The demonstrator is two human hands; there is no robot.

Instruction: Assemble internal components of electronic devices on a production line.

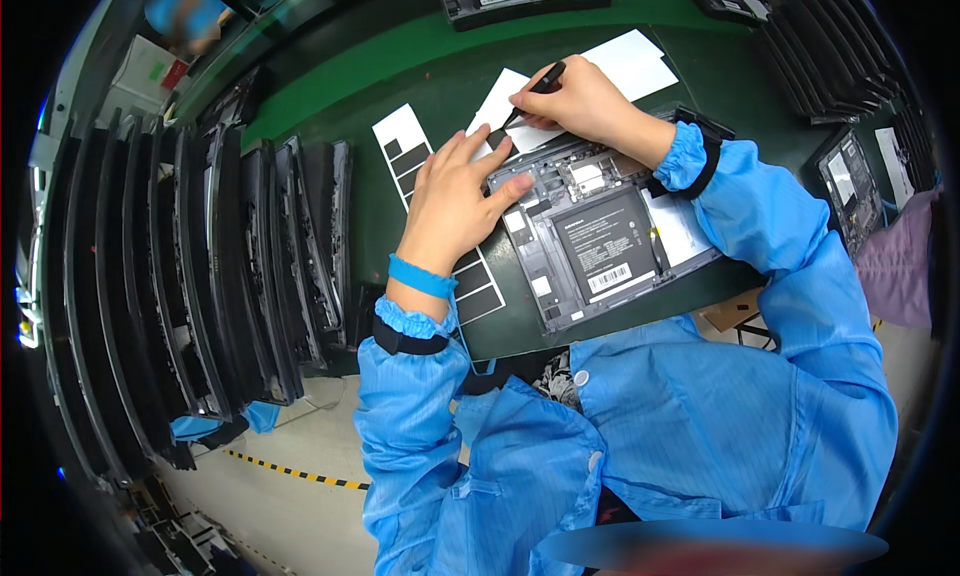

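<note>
Green table [450, 76], diagonal tool [548, 80], tip leftward

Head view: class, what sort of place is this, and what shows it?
Probably an electronics assembly or repair workshop: an opened electronic device with exposed battery, upright dark panels in a row, and a blue wristband.

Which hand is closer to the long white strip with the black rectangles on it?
The left. The left hand is over the middle of the white strip. The right hand is farther off, to the strip's right, holding a black pen-shaped tool.
</note>
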